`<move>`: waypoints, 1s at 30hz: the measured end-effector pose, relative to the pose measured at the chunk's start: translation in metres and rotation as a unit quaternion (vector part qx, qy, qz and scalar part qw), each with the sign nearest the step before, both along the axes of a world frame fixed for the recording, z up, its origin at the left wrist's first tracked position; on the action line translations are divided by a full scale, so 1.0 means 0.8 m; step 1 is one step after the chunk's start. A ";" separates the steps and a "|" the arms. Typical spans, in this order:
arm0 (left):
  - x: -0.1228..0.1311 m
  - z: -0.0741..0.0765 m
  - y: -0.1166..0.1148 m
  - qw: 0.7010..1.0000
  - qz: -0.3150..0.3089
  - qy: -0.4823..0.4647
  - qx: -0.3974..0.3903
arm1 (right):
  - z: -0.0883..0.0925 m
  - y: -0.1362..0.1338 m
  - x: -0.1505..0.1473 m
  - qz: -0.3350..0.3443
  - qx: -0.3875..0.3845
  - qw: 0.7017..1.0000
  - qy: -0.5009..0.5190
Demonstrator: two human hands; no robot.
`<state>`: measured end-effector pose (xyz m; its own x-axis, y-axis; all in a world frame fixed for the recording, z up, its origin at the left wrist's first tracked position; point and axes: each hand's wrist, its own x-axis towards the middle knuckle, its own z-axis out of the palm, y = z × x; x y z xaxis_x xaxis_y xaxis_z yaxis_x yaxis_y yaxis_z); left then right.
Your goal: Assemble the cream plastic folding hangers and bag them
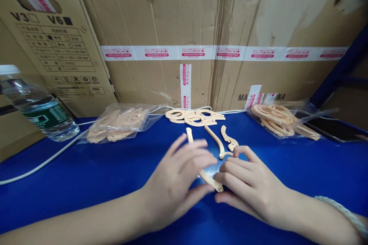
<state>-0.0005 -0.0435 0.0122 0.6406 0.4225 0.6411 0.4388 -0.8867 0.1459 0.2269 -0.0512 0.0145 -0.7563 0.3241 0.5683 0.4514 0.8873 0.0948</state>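
A curved beige strip (207, 178), which looks like an arm of a folding clothes hanger, slants under my left hand (178, 180). That hand's fingers are stretched apart over the strip, slightly blurred, and its thumb tip is beside the lower end. My right hand (253, 183) has its fingers curled, with thumb and forefinger at the strip's lower end. Just beyond the hands lie another curved beige arm (215, 141) and a small hook-shaped beige piece (229, 138). Part of the strip is hidden behind my left fingers.
Several beige looped pieces (198, 116) lie at the back of the blue table (100, 180). Clear bags of similar parts stand left (120, 122) and right (278, 120). A water bottle (40, 107), a white cable (37, 166), a phone (336, 128) and cardboard boxes (161, 15) surround the space.
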 end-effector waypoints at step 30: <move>-0.006 0.001 0.018 0.993 -0.029 0.104 0.053 | -0.003 0.020 0.012 -0.032 -0.162 0.982 0.091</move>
